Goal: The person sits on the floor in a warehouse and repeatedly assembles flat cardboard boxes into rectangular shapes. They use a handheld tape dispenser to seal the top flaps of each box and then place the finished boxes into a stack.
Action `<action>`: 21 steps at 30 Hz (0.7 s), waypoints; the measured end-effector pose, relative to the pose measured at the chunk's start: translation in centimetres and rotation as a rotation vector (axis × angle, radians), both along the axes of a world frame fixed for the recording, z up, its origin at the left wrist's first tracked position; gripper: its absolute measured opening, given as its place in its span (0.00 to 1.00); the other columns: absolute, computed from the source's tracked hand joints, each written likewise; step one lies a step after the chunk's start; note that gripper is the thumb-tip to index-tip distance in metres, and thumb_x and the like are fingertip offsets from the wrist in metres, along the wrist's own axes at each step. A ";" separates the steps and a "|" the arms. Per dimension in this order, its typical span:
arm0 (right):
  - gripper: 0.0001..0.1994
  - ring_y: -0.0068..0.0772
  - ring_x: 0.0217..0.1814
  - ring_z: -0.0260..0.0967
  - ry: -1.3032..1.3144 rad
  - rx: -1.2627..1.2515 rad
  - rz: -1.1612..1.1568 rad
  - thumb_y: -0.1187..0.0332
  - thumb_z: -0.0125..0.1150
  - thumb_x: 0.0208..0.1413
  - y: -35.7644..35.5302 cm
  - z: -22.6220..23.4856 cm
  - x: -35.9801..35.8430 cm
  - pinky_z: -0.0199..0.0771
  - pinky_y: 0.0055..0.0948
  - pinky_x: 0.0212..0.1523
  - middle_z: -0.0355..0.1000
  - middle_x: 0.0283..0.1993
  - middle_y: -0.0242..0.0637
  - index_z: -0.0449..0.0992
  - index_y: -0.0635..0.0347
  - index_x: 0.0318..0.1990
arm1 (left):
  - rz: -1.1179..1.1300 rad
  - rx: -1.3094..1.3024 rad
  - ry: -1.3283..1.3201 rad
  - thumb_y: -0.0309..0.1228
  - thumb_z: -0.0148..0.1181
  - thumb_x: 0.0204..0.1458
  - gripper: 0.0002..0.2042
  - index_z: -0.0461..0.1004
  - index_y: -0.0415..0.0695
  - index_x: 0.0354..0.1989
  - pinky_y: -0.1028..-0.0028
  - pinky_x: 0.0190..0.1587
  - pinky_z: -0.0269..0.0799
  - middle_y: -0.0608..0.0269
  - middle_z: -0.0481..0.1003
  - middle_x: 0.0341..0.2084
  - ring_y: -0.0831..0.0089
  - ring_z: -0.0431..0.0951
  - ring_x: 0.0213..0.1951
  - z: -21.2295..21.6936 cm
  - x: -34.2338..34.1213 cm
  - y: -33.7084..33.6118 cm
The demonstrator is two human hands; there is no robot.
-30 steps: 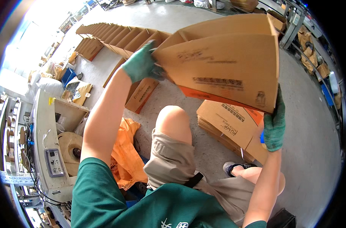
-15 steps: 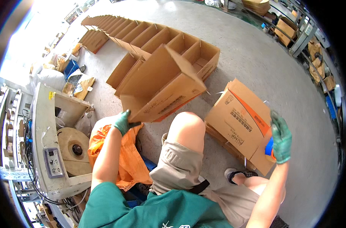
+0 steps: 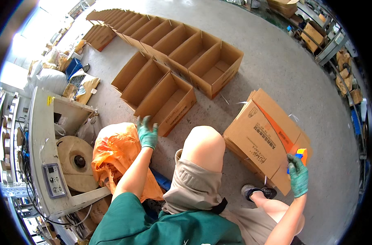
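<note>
My left hand (image 3: 147, 134), in a green glove, is empty with its fingers spread. It is beside the near corner of an open carton (image 3: 181, 110) standing upright on the floor. My right hand (image 3: 299, 179), gloved the same way, has its fingers bent over a blue and orange tape dispenser (image 3: 303, 154) and partly hides it. The dispenser is at the near right end of a stack of flattened cartons (image 3: 259, 130), printed with an orange stripe.
A long row of open cartons (image 3: 216, 67) curves off to the far left. By my left arm are an orange woven sack (image 3: 116, 149) and a pale machine with a round disc (image 3: 73, 157). Shelving (image 3: 333, 49) lines the right side, and my bent knee (image 3: 204, 141) is between the hands.
The carton that was tilted at my left hand now stands on the floor in line with two others, and that hand has let go. My right hand has come down to the tape dispenser.
</note>
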State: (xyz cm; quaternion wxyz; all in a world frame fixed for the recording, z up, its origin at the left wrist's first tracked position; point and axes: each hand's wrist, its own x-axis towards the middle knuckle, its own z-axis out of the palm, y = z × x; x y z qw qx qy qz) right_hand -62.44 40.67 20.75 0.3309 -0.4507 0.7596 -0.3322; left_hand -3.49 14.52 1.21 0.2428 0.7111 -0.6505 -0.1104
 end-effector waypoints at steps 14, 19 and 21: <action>0.13 0.30 0.53 0.73 0.040 0.101 0.055 0.73 0.54 0.64 -1.4 -1.7 -0.1 0.70 0.30 0.58 0.77 0.49 0.38 0.76 0.65 0.54 | -0.096 0.628 -0.412 0.47 0.60 0.56 0.22 0.74 0.69 0.60 0.56 0.63 0.67 0.55 0.67 0.62 0.55 0.71 0.62 1.4 -0.9 -9.9; 0.13 0.30 0.52 0.73 0.016 0.177 0.053 0.73 0.53 0.64 -2.7 -1.9 0.9 0.71 0.30 0.58 0.78 0.48 0.39 0.76 0.66 0.54 | -0.109 0.620 -0.409 0.45 0.62 0.55 0.24 0.74 0.61 0.62 0.60 0.63 0.68 0.46 0.66 0.60 0.48 0.71 0.59 0.8 2.6 -14.6; 0.13 0.30 0.52 0.74 0.023 0.187 0.057 0.74 0.53 0.64 -3.0 -1.7 1.2 0.71 0.30 0.57 0.78 0.48 0.39 0.76 0.66 0.54 | -0.076 0.656 -0.422 0.45 0.62 0.54 0.25 0.73 0.61 0.62 0.61 0.64 0.67 0.46 0.65 0.61 0.48 0.71 0.60 0.5 3.1 -16.2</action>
